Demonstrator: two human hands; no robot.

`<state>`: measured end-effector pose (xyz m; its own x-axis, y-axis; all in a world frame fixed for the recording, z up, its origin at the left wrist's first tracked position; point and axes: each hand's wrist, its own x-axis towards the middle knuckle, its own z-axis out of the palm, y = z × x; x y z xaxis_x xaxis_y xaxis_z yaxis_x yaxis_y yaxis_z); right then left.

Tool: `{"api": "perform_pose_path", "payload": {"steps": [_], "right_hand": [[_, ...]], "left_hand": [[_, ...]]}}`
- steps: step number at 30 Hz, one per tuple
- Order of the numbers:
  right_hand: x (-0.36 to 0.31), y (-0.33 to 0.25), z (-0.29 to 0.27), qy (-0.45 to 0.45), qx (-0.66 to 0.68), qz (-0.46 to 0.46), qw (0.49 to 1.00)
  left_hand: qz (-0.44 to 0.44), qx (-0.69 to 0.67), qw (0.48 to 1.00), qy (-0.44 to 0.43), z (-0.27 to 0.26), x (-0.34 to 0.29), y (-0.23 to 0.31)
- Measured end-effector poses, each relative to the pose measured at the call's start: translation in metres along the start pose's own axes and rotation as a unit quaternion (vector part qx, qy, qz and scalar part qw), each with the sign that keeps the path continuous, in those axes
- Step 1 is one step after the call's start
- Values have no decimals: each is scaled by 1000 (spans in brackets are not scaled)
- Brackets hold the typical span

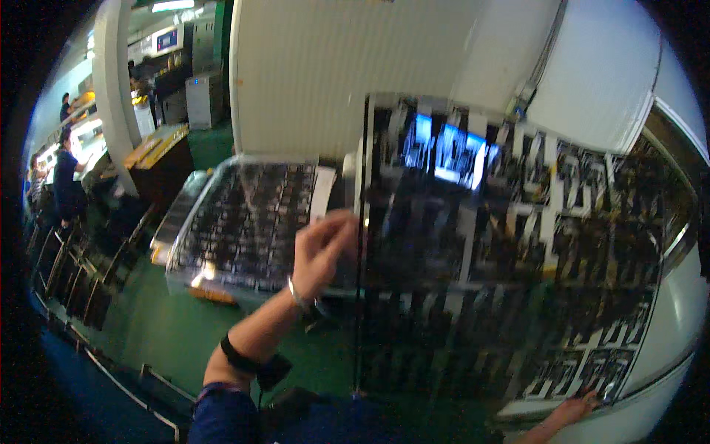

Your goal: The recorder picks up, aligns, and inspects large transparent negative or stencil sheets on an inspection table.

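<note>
A large, dark, glossy panel [414,251] stands upright in front of me, patterned with rows of dark and pale rectangular shapes and catching bright blue-white reflections. My left hand [325,251] is closed at its left edge, fingers pinched together there; a bracelet circles the wrist and a black band the forearm. At the panel's lower right corner, my right hand [575,409] has its fingers closed on the edge. I cannot tell whether the panel is glass, plastic or film.
Left of the panel lies a stack of similar patterned sheets [244,222] under clear wrapping, with a white strip [322,192]. Metal racks [81,274] stand at lower left on the green floor [155,325]. A ribbed pale wall [303,81] rises behind. Other people [66,174] work far left.
</note>
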<state>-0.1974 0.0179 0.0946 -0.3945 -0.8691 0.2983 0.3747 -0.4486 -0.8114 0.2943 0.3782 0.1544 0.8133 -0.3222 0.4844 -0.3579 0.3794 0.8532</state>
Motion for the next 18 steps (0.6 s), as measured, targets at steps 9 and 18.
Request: {"api": "perform_pose_path", "payload": {"steps": [9,18], "right_hand": [[-20,-58,45,-59,-31,-79,995],[-14,-81,38,-108,-7,-122,987]], "left_hand": [[-58,-131,990,-4,-24,33,18],[-108,-112,988,-5,7,40,-8]]}}
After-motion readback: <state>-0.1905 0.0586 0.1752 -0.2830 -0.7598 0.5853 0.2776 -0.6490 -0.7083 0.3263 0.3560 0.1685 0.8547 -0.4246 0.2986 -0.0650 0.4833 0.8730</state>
